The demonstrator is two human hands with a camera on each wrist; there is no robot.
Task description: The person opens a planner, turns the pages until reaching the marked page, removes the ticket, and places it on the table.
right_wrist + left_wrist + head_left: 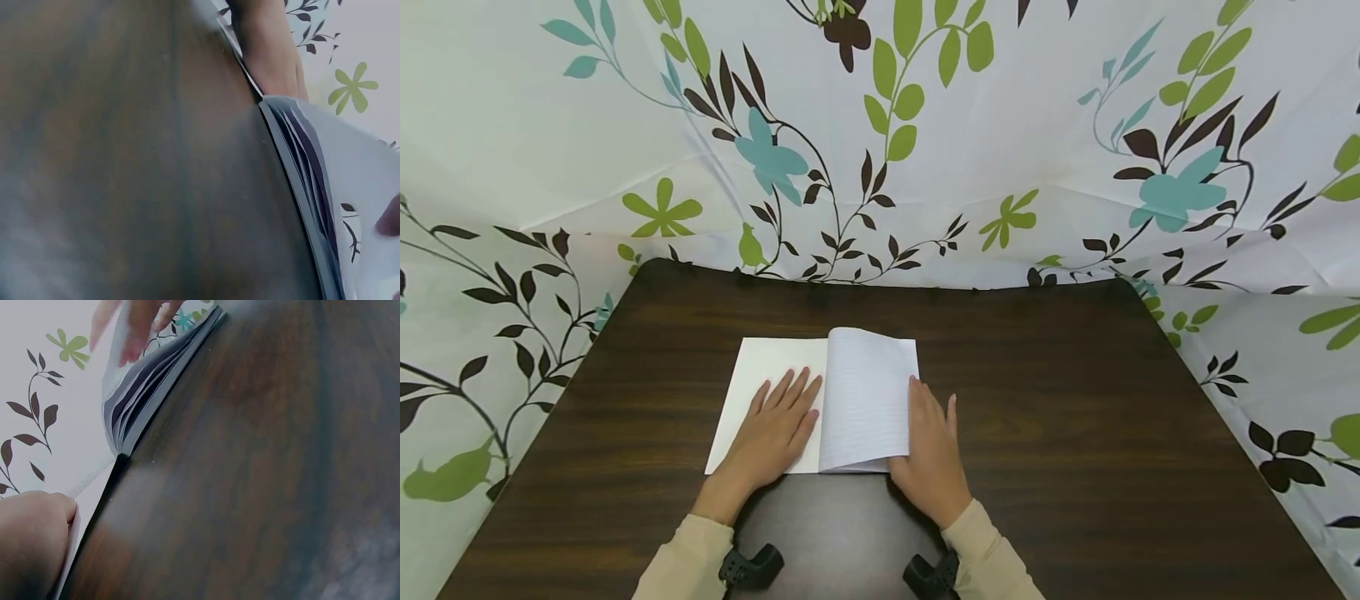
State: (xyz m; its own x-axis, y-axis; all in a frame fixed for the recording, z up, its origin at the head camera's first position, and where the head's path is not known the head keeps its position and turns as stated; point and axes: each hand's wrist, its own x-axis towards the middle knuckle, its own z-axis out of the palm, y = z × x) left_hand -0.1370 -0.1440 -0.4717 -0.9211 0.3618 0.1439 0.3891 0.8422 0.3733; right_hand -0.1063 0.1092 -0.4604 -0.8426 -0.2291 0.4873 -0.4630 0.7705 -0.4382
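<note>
A notebook with lined pages lies spread on the dark table. My left hand rests palm down on its blank white left side, fingers straight and slightly spread. At the right edge of the lined pages is my right hand, its fingers extended along the edge and its thumb side by the lower corner. The top lined sheet bows up from the stack, and loose page edges fan apart in the right wrist view. Blurred right-hand fingers show over the raised pages in the left wrist view.
The dark wood-grain table extends around the notebook. Behind it and at both sides hangs a white cloth printed with leaves and flowers. Black wrist devices sit at both beige sleeves.
</note>
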